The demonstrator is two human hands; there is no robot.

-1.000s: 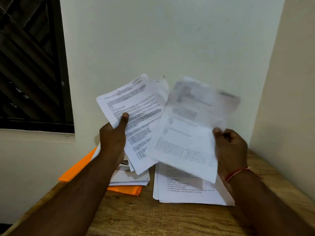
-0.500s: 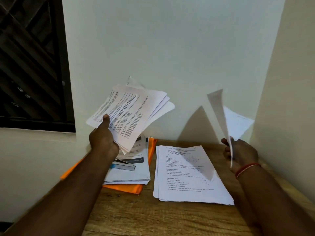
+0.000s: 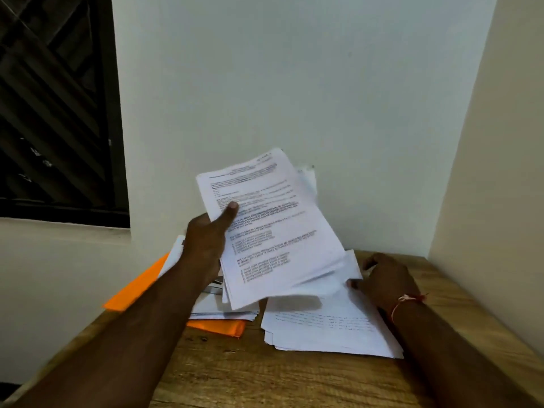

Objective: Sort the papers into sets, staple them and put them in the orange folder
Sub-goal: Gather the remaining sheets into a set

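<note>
My left hand (image 3: pixel 206 245) grips a stack of printed papers (image 3: pixel 265 231), held tilted above the wooden table (image 3: pixel 265 378), thumb on the top page. My right hand (image 3: pixel 385 278) is low at the back right. Its thumb and fingers pinch the edge of a blurred loose sheet (image 3: pixel 338 278) lying on the right pile of papers (image 3: pixel 323 328). The orange folder (image 3: pixel 135 290) lies flat at the left, under another white stack (image 3: pixel 223 312). A stapler (image 3: pixel 215 285) peeks out below my left hand, mostly hidden.
The table sits in a corner: a white wall (image 3: pixel 294 98) behind and a side wall (image 3: pixel 500 172) close on the right. A dark window grille (image 3: pixel 53 113) is at the upper left. Bare wood shows along the table's near edge.
My right hand has come down with its sheet from upright in the air onto the right pile. My left hand has swung its stack rightward, toward the middle.
</note>
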